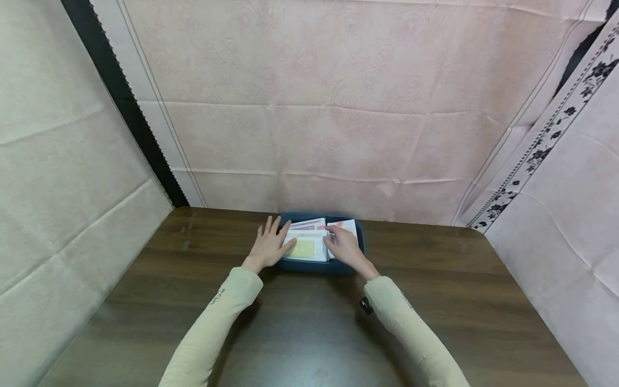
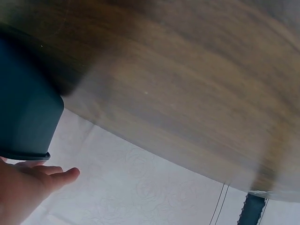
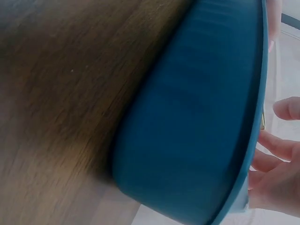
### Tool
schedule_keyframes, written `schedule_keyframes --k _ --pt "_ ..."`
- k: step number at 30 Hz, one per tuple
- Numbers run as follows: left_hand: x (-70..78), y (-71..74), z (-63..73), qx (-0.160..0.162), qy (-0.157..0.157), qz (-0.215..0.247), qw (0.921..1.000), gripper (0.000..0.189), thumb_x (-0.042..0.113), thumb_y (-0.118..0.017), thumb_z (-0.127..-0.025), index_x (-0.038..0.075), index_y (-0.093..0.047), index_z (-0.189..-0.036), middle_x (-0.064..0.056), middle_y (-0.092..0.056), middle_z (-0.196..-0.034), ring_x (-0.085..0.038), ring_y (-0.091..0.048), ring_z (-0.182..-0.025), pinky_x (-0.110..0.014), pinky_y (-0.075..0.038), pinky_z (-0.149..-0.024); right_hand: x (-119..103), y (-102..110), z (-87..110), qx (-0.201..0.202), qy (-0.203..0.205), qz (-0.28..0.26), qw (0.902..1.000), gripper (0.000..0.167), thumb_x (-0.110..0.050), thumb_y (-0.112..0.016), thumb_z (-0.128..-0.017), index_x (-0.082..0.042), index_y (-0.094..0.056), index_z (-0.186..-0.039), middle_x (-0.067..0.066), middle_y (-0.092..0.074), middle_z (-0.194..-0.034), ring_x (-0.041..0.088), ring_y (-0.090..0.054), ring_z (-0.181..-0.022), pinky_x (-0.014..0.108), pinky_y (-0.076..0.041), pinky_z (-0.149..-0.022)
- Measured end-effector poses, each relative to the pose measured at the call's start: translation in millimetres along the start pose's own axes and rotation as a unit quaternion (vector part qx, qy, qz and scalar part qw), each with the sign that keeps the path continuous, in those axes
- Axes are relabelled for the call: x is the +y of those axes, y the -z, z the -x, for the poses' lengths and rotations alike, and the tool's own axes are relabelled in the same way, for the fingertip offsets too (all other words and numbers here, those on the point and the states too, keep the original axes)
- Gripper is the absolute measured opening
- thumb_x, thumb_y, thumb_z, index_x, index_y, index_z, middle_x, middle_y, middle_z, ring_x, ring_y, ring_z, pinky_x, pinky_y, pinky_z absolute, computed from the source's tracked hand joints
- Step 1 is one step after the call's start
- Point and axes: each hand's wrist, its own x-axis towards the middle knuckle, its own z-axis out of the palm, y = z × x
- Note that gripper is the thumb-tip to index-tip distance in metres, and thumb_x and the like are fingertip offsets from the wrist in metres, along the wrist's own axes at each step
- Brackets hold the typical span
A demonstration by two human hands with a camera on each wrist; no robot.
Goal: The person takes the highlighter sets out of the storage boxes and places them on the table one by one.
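A dark blue plastic bin (image 1: 316, 266) stands near the table's far edge with flat white packs in it. The front left pack (image 1: 303, 248) bears a yellow-green square; behind it a pack with a purple-grey band (image 1: 307, 224) shows. On the right, another white pack (image 1: 349, 226) with red print is partly covered. My left hand (image 1: 267, 248) rests at the bin's left side, fingers spread and thumb over the front left pack. My right hand (image 1: 344, 247) reaches over the right rim, fingertips at the packs. In the right wrist view its thumb (image 3: 287, 108) stands apart from the bent fingers.
The brown wooden table (image 1: 309, 333) has rounded far corners. A pale cloth (image 1: 338, 134) hangs behind it, with more cloth on the left (image 1: 72, 226) and on the right (image 1: 561, 226). A small black object (image 1: 366, 305) sits at the right sleeve.
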Motion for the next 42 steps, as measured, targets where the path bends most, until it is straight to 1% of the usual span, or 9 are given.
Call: schedule_keyframes --k 5,8,12,16,23,27,32,36,42 --pt "1.1 -0.6 0.1 0.0 -0.001 -0.009 1.0 0.066 0.055 -0.029 -0.091 0.017 -0.017 -0.144 -0.018 -0.015 -0.148 -0.038 -0.002 -0.137 -0.06 -0.01 -0.105 -2.2 -3.0 -3.9 -0.004 -0.003 0.016 0.9999 0.037 -0.022 -0.052 -0.089 -0.003 -0.054 -0.121 0.016 -0.059 -0.116 0.028 -0.056 -0.107 0.044 -0.042 -0.092" --pt "1.9 -0.6 0.7 -0.001 0.001 -0.012 0.9999 0.066 0.055 -0.029 -0.091 0.018 -0.016 -0.144 -0.018 -0.014 -0.149 -0.039 -0.002 -0.137 -0.06 -0.01 -0.105 -3.4 -5.3 -6.1 -0.005 -0.005 0.025 0.9997 0.037 -0.023 -0.053 -0.088 -0.004 -0.055 -0.12 0.015 -0.062 -0.109 0.025 -0.057 -0.094 0.043 -0.043 -0.087" --pt "2.2 0.1 2.1 0.001 0.002 -0.02 0.9998 0.066 0.055 -0.03 -0.091 0.018 -0.016 -0.144 -0.018 -0.013 -0.149 -0.04 -0.001 -0.137 -0.061 -0.011 -0.104 -4.8 -8.4 -9.4 -0.007 -0.006 0.036 0.9993 0.036 -0.023 -0.053 -0.088 -0.005 -0.055 -0.119 0.009 -0.059 -0.073 0.017 -0.048 -0.061 0.032 -0.04 -0.063" --pt "3.0 -0.5 3.2 0.006 0.002 -0.025 0.9997 0.066 0.055 -0.03 -0.091 0.017 -0.018 -0.144 -0.018 -0.015 -0.149 -0.041 -0.001 -0.136 -0.062 -0.012 -0.103 -4.7 -10.3 -11.2 -0.006 0.003 0.039 0.9992 0.034 -0.021 -0.053 -0.088 -0.005 -0.056 -0.118 0.001 -0.042 -0.051 0.013 -0.035 -0.045 0.026 -0.028 -0.049" --pt "4.6 0.0 2.6 0.008 0.006 -0.041 0.9991 0.067 0.057 -0.029 -0.09 0.02 -0.017 -0.144 -0.018 -0.016 -0.148 -0.043 -0.002 -0.135 -0.062 -0.013 -0.103 -5.4 -10.8 -10.8 -0.01 0.002 0.065 0.9978 0.038 -0.026 -0.055 -0.087 -0.004 -0.056 -0.118 0.003 -0.049 -0.06 0.015 -0.043 -0.057 0.03 -0.033 -0.058" --pt "3.8 0.1 1.9 0.007 0.011 -0.044 0.999 0.066 0.057 -0.028 -0.09 0.021 -0.015 -0.144 -0.017 -0.016 -0.148 -0.044 -0.002 -0.135 -0.061 -0.011 -0.104 -6.7 -10.3 -8.6 -0.012 0.001 0.069 0.9975 0.041 -0.028 -0.057 -0.086 -0.006 -0.055 -0.12 0.007 -0.059 -0.078 0.02 -0.051 -0.077 0.04 -0.041 -0.071" --pt "3.4 -0.1 1.3 0.016 0.012 -0.043 0.9989 0.065 0.056 -0.029 -0.091 0.021 -0.016 -0.144 -0.018 -0.017 -0.148 -0.046 -0.005 -0.134 -0.061 -0.012 -0.103 -6.2 -10.2 -7.5 -0.01 0.005 0.069 0.9976 0.042 -0.03 -0.06 -0.084 -0.007 -0.055 -0.119 0.01 -0.062 -0.099 0.024 -0.053 -0.095 0.049 -0.041 -0.083" --pt "3.8 -0.2 1.2 0.018 0.01 -0.046 0.9987 0.065 0.055 -0.029 -0.091 0.02 -0.015 -0.144 -0.018 -0.018 -0.148 -0.047 -0.005 -0.134 -0.062 -0.013 -0.103 -5.0 -10.2 -7.8 -0.005 0.007 0.062 0.9981 0.041 -0.029 -0.061 -0.084 -0.007 -0.056 -0.118 0.01 -0.062 -0.102 0.023 -0.052 -0.092 0.047 -0.042 -0.081" --pt "4.5 -1.0 0.8 0.013 0.01 -0.049 0.9987 0.066 0.056 -0.028 -0.091 0.02 -0.014 -0.144 -0.018 -0.017 -0.148 -0.047 -0.005 -0.134 -0.062 -0.013 -0.103 -3.1 -8.6 -10.1 0.002 0.015 0.024 0.9996 0.035 -0.024 -0.062 -0.083 -0.004 -0.059 -0.112 0.01 -0.059 -0.083 0.019 -0.05 -0.072 0.033 -0.043 -0.065"
